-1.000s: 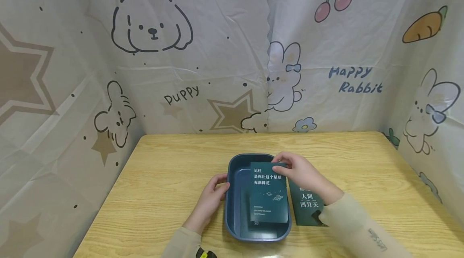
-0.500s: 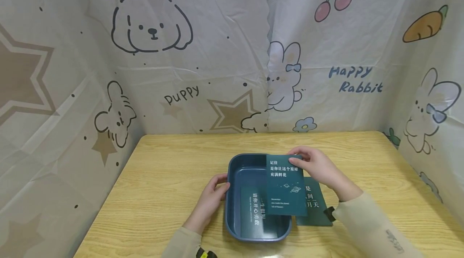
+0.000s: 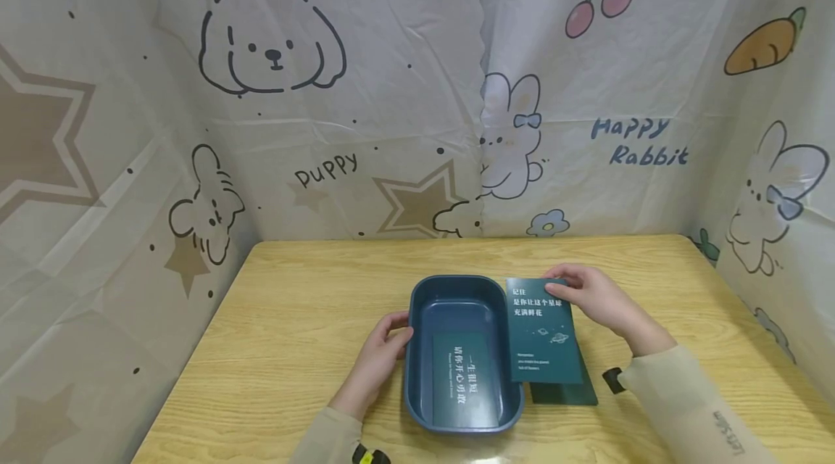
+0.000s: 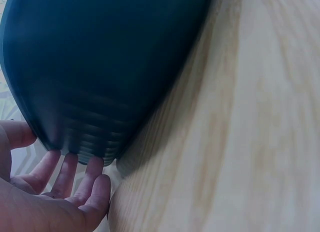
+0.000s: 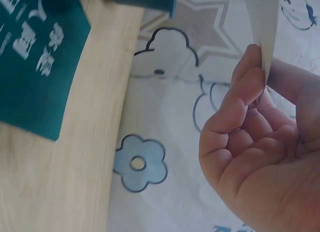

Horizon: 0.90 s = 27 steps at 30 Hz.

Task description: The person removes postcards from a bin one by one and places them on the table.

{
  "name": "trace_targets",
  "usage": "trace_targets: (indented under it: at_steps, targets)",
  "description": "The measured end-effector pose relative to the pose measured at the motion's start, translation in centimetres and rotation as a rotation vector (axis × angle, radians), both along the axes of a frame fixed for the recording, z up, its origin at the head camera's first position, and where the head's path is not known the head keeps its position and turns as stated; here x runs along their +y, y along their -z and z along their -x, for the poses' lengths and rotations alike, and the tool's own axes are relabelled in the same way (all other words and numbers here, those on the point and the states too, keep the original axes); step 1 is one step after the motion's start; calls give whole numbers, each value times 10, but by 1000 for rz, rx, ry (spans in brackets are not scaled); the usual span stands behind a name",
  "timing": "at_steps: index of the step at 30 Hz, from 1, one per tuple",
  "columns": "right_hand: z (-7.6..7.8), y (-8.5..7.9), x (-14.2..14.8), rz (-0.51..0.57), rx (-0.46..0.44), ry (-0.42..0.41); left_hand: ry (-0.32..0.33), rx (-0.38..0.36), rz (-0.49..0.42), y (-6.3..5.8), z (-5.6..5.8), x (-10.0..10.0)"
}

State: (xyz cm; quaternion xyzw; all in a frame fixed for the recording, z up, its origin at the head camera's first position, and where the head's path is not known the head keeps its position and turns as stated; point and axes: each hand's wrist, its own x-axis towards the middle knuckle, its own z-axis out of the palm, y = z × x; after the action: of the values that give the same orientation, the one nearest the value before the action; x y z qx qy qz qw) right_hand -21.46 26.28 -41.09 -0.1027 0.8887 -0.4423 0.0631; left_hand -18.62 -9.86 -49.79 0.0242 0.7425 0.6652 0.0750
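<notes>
My right hand (image 3: pixel 599 297) pinches a dark green card (image 3: pixel 546 355) with white lettering and small planets by its upper right corner. In the right wrist view the pinched card (image 5: pixel 264 22) appears nearly edge-on, thumb on one side and fingers on the other. Partly beneath it, a second green card (image 3: pixel 566 393) lies on the table. A blue rectangular tray (image 3: pixel 414 377) stands just left of the held card, with another lettered green card (image 3: pixel 450 406) flat inside. My left hand (image 3: pixel 381 349) touches the tray's left side; its fingertips (image 4: pixel 95 164) rest against the outer wall.
A light wood-grain table (image 3: pixel 313 290) carries everything. A pale printed cloth (image 3: pixel 391 123) hangs behind it and along both sides. Black bands show near both sleeve cuffs.
The right hand has carried the pinched card rightward, from over the tray to above the card on the table. The card inside the tray is now uncovered. The left hand has stayed put.
</notes>
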Motion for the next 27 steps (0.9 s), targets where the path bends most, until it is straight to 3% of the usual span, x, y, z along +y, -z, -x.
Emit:
trace_targets:
  at_steps: [14, 27]
  targets:
    - [5, 23, 27, -18, -51, -24, 0, -3, 3, 0, 0, 0]
    - [6, 53, 24, -78, -91, -33, -8, 4, 8, -2, -2, 0]
